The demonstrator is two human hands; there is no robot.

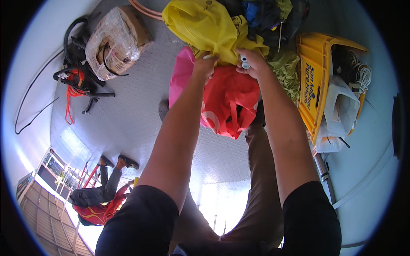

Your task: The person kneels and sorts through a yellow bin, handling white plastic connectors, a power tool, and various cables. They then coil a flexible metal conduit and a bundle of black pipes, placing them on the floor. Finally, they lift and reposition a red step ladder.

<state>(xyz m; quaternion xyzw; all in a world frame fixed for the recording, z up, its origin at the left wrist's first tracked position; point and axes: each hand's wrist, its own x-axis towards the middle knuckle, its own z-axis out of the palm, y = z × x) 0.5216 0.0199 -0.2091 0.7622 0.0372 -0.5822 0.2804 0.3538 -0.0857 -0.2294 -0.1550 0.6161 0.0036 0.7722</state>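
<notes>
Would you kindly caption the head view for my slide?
Left hand at a yellow bag; right hand holding small white pieces; red bag nearby.

grey textured floor [128,115], pale blue wall [363,147] right, white wall [30,147] left, bright light [222,202]

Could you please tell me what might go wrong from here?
The small white pieces in the right hand could slip out and drop onto or near the red bag. The left hand seems to pinch the yellow bag, so a hard pull might strain its fabric. Farther left, the loose orange cord on the floor could trip someone.
</notes>
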